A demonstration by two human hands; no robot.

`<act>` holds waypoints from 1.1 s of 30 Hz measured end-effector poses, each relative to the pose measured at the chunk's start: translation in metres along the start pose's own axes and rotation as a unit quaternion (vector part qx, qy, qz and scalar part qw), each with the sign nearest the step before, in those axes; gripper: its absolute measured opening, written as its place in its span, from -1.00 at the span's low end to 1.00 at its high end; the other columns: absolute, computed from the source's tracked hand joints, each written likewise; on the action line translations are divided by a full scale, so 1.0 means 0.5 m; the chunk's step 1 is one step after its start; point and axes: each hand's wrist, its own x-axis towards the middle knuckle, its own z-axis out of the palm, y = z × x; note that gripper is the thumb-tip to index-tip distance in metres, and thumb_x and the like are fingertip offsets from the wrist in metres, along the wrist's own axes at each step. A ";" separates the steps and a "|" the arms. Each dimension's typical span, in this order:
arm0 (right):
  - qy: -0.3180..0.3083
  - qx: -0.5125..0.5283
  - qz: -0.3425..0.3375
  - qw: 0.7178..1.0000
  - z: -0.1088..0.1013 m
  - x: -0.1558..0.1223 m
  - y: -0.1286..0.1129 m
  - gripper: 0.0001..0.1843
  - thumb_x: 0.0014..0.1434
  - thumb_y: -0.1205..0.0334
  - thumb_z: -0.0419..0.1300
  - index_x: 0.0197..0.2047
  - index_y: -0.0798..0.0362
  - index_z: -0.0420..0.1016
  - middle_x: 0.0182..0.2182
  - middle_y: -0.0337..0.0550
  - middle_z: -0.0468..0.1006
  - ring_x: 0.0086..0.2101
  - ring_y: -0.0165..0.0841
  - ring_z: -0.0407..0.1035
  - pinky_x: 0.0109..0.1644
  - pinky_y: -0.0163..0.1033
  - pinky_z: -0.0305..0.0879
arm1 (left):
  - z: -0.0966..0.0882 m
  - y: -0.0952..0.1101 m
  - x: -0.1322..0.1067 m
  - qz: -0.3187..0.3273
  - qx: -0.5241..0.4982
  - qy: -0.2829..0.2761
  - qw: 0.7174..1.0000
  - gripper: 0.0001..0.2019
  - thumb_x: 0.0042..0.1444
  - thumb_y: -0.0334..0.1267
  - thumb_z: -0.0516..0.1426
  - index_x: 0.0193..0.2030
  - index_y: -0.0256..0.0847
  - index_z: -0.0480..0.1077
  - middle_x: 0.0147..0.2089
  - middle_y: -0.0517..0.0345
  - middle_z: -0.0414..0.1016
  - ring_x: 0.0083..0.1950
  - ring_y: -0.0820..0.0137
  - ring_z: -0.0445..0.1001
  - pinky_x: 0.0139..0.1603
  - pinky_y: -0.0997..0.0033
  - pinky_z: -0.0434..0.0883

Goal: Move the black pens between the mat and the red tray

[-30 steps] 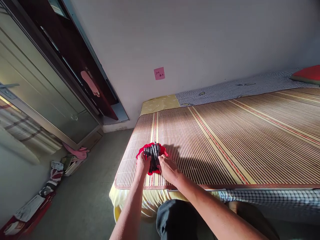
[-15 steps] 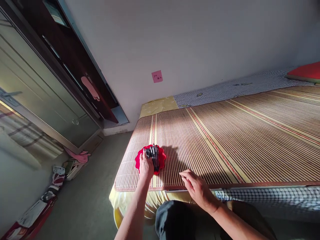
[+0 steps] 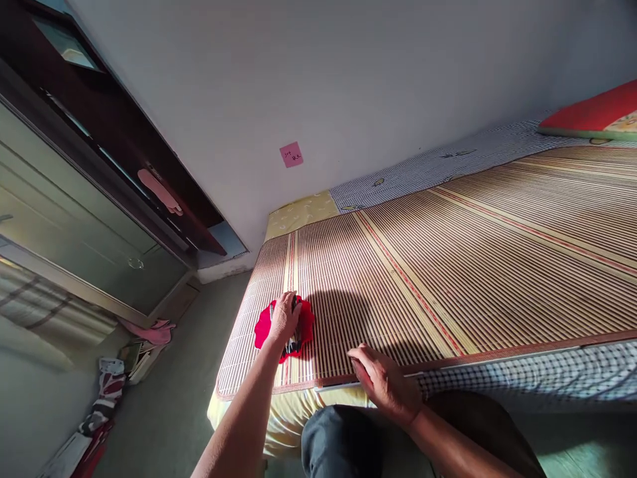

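Observation:
A red dish (image 3: 260, 326) with a scalloped rim sits near the left end of the bed mat and holds several black and clear pens (image 3: 293, 344). My left hand (image 3: 284, 317) reaches over the dish, its fingers and thumb closed round the pens and covering many of them. How many pens are in the grip is hidden. Off to the right, my right hand (image 3: 385, 382) hovers by the mat's front edge. Its fingers are loosely bent, the thumb stands a little apart, and nothing shows in it.
The striped slatted mat (image 3: 408, 265) covers the bed. A red pillow (image 3: 587, 113) lies at the far right. A pink note (image 3: 291, 155) is stuck to the wall. Doors (image 3: 74, 219) stand on the left, with books and cloths (image 3: 109, 378) on the floor below. My knee (image 3: 341, 441) is against the bed's front.
My left hand has moved farther over the pens and closed round them. My right thumb and forefinger have parted slightly. The view has shifted, moving the bed a little leftward in the picture.

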 end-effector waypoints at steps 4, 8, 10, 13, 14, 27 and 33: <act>0.000 -0.013 0.006 1.000 -0.001 0.003 -0.002 -0.74 0.44 0.40 -0.05 -0.04 -0.01 0.44 -0.24 -0.14 0.58 -0.23 -0.26 0.54 -0.08 -0.15 0.45 | 0.001 0.007 -0.004 0.007 -0.001 0.005 1.000 -0.79 0.31 -0.26 0.10 0.00 -0.14 0.51 0.12 -0.02 0.54 0.17 0.17 0.52 0.25 0.06 0.43; 0.005 -0.019 0.008 1.000 0.004 0.003 0.001 -0.75 0.43 0.40 -0.02 -0.05 -0.01 0.45 -0.26 -0.15 0.57 -0.24 -0.26 0.54 -0.09 -0.16 0.44 | -0.003 0.013 0.001 -0.001 0.006 0.024 1.000 -0.75 0.33 -0.20 0.08 0.06 -0.16 0.48 0.18 -0.09 0.49 0.23 0.09 0.47 0.28 -0.01 0.40; 0.011 -0.021 0.007 1.000 0.009 0.002 0.004 -0.75 0.41 0.41 -0.01 -0.05 -0.01 0.46 -0.27 -0.15 0.57 -0.25 -0.27 0.54 -0.10 -0.17 0.44 | -0.015 0.008 0.002 -0.011 0.006 0.033 0.999 -0.64 0.37 -0.13 0.05 0.22 -0.16 0.40 0.28 -0.13 0.42 0.30 0.04 0.42 0.30 -0.07 0.38; 0.015 -0.017 0.006 1.000 0.019 0.000 0.012 -0.76 0.40 0.43 0.00 -0.05 0.00 0.45 -0.26 -0.14 0.57 -0.25 -0.27 0.54 -0.11 -0.19 0.43 | -0.049 -0.014 -0.012 -0.015 0.002 0.023 1.000 -0.53 0.36 -0.08 0.06 0.35 -0.15 0.31 0.43 -0.16 0.27 0.43 0.01 0.30 0.38 -0.11 0.31; 0.016 -0.016 0.008 1.000 0.023 0.000 0.015 -0.76 0.40 0.42 0.00 -0.05 0.00 0.45 -0.26 -0.13 0.58 -0.26 -0.27 0.54 -0.12 -0.19 0.43 | -0.062 -0.025 -0.022 -0.011 0.000 0.008 1.000 -0.50 0.33 -0.08 0.11 0.36 -0.14 0.32 0.46 -0.15 0.24 0.47 0.00 0.25 0.41 -0.12 0.28; 0.036 -0.019 0.001 0.999 0.028 0.000 0.016 -0.78 0.41 0.42 -0.01 -0.08 0.01 0.44 -0.28 -0.14 0.56 -0.27 -0.26 0.52 -0.13 -0.19 0.40 | -0.091 -0.083 -0.108 0.005 -0.043 -0.070 0.997 -0.36 0.17 -0.25 0.20 0.42 -0.17 0.32 0.48 -0.23 0.26 0.51 -0.03 0.21 0.48 -0.18 0.19; 0.033 -0.005 0.004 0.999 0.028 -0.002 0.019 -0.77 0.41 0.42 -0.03 -0.07 0.02 0.44 -0.26 -0.12 0.57 -0.23 -0.25 0.52 -0.10 -0.17 0.41 | -0.073 -0.061 -0.127 -0.017 -0.065 0.025 0.997 -0.42 0.19 -0.11 0.21 0.34 -0.20 0.37 0.41 -0.23 0.33 0.46 -0.05 0.27 0.45 -0.19 0.22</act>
